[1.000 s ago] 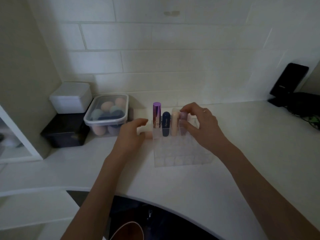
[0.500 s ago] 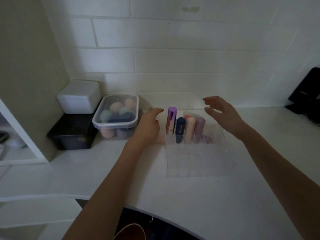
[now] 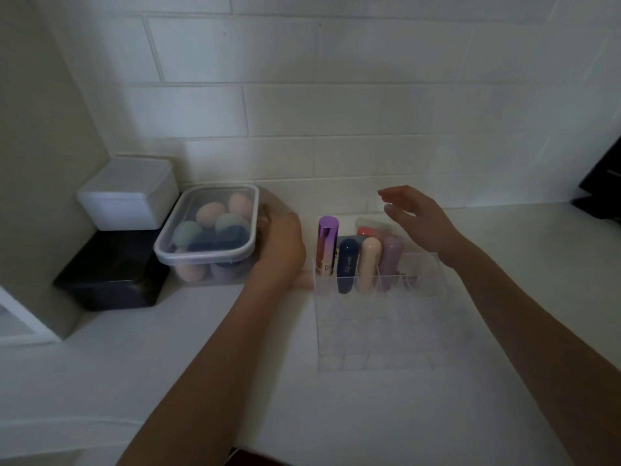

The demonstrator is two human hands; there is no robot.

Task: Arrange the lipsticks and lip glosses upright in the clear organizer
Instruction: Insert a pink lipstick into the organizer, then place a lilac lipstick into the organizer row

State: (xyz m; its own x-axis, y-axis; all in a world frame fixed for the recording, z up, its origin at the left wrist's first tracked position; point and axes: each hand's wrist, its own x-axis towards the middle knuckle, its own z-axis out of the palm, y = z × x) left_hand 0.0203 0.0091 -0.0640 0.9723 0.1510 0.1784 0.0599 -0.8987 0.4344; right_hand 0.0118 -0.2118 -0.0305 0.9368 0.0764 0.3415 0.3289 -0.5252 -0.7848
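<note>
Now the right hand (image 3: 416, 223) hovers with fingers loosely spread, holding nothing, just above and beyond the far row of the clear organizer (image 3: 379, 317). Below it stand four tubes upright in that row: purple lipstick (image 3: 326, 245), navy tube (image 3: 347, 265), beige tube (image 3: 369, 265) and lilac tube (image 3: 391, 262). A coral tube (image 3: 369, 231) lies behind them. The left hand (image 3: 280, 247) rests left of the organizer, its fingers hidden, so its grip cannot be told. Farther left sits a sponge box (image 3: 205, 237).

head cam | looks forward and down | close over counter (image 3: 437, 415) | faces tiled wall (image 3: 336, 112)
</note>
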